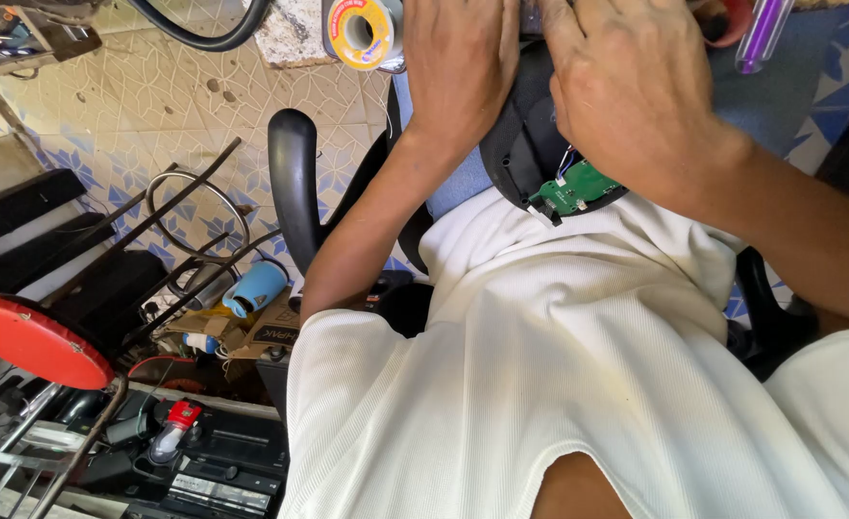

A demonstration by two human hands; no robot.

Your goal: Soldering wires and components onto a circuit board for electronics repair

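My left hand [458,58] and my right hand [631,91] both rest on a black opened device [525,149] held against my chest, above my white shirt. A small green circuit board [573,189] with thin wires shows at the device's lower edge, just under my right hand. The fingers of both hands run out of the top of the picture, so their grip is hidden. A spool of solder wire with a yellow label [364,31] sits just left of my left hand.
A black chair armrest [295,183] stands below my left forearm. A red round stool [32,341], metal rods and a blue cylinder [254,287] lie on the patterned tile floor at left. A purple pen-like tool [762,34] is at top right.
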